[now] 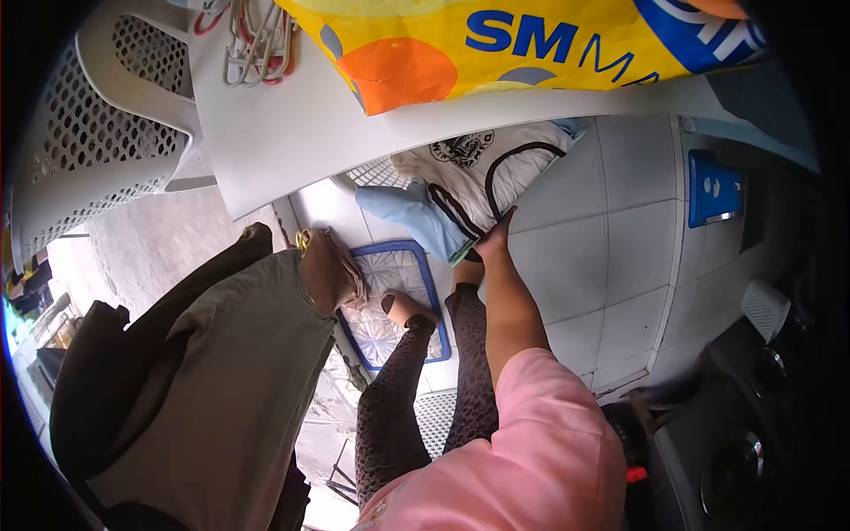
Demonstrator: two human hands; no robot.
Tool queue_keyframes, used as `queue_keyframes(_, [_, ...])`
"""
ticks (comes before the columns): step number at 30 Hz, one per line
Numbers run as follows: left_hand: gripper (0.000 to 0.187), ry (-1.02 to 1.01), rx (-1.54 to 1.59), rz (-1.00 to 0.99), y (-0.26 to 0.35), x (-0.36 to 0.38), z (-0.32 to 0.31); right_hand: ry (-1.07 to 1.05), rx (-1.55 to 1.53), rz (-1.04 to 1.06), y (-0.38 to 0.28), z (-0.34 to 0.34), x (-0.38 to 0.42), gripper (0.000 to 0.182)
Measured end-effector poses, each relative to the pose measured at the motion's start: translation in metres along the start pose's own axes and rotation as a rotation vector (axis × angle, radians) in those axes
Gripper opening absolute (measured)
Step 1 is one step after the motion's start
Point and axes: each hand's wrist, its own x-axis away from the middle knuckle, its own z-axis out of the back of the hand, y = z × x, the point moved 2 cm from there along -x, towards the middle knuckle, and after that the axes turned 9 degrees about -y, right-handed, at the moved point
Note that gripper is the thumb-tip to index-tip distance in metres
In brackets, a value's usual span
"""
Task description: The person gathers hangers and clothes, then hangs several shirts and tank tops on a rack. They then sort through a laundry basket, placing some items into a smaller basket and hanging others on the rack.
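My right hand (494, 237) is at the near rim of a laundry basket on the tiled floor, under the table edge. Its fingers look closed over the rim, though they are partly hidden. In the basket lie a white garment (524, 168) with dark trim and a printed emblem, and a light blue cloth (398, 211). The white lattice wall of the basket (370, 175) shows at its left. My left hand is out of sight. On the left, a grey-brown shirt (230, 354) and a dark garment (84, 389) fill the view close to me.
Above the basket juts a white table (292, 150), bearing a yellow bag (505, 53) and several clothes hangers (252, 44). A perforated plastic chair (106, 115) stands left. Below are a blue-edged mat (363, 332), a brown cloth (332, 270) and a blue object (715, 190) on the right.
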Motion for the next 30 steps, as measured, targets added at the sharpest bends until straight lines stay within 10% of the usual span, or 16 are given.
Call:
queue_keyframes(12, [0.034,0.083,-0.035,0.028,0.019,-0.003,0.028,-0.008,0.018,0.209,-0.037,0.025,0.055,0.042])
queue_keyframes(30, [0.03,-0.098,0.185,-0.132,0.105,0.008,0.089,-0.036,0.122,0.392,-0.053,-0.202,0.256,0.032])
